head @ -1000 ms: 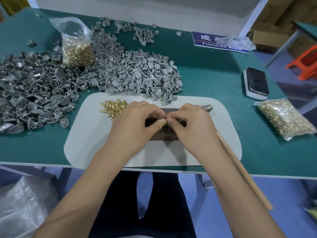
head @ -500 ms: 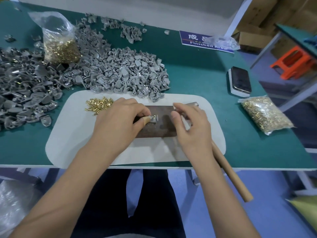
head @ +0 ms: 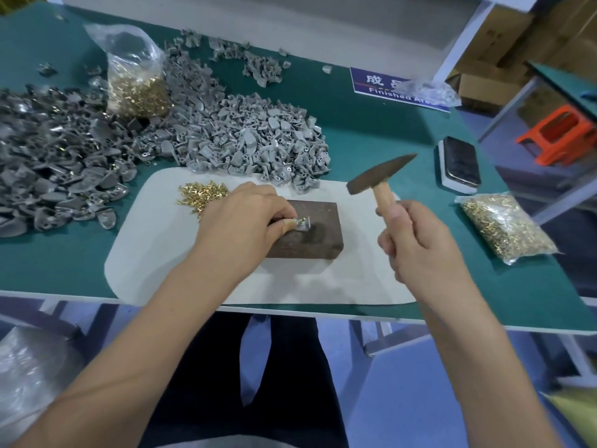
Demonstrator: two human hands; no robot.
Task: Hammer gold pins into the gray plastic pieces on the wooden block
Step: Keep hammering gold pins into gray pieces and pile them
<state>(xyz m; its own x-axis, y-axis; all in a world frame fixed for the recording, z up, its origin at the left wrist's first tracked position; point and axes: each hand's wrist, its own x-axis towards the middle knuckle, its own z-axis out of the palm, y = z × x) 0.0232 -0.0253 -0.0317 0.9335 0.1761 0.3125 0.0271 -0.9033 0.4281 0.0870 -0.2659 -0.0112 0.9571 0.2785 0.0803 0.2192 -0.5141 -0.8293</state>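
- A small gray plastic piece (head: 303, 223) sits on top of the dark wooden block (head: 310, 234), near the block's left side, with a gold pin (head: 302, 219) showing on it.
- The left hand (head: 245, 218) rests on the block's left end, and its fingers (head: 289, 225) are pinched on the gray piece, holding it down against the wood; the fingertip nearest the piece looks wrapped in tan tape.
- The right hand (head: 416, 240) is raised to the right of the block, its fingers curled tight round the wooden handle of a hammer (head: 381, 182).
- The hammer's dark metal head is in the air, above and to the right of the block, well apart from the piece.
- The block lies on a white mat (head: 168, 253) spread on the green counter (head: 387, 147), close to the front edge.
- A loose heap of gold pins (head: 200, 194) lies on the mat just left of the left hand.
- Behind the mat, a big pile of gray pieces (head: 252, 137) spreads across the counter, with a darker, shinier pile (head: 51, 163) further left.
- A clear bag of gold pins (head: 137, 82) stands among the piles at the back; a second bag of pins (head: 504, 227) lies flat at the right.
- A phone (head: 460, 163) rests on a white pad near the right edge, and a blue sign (head: 384, 87) lies at the back.
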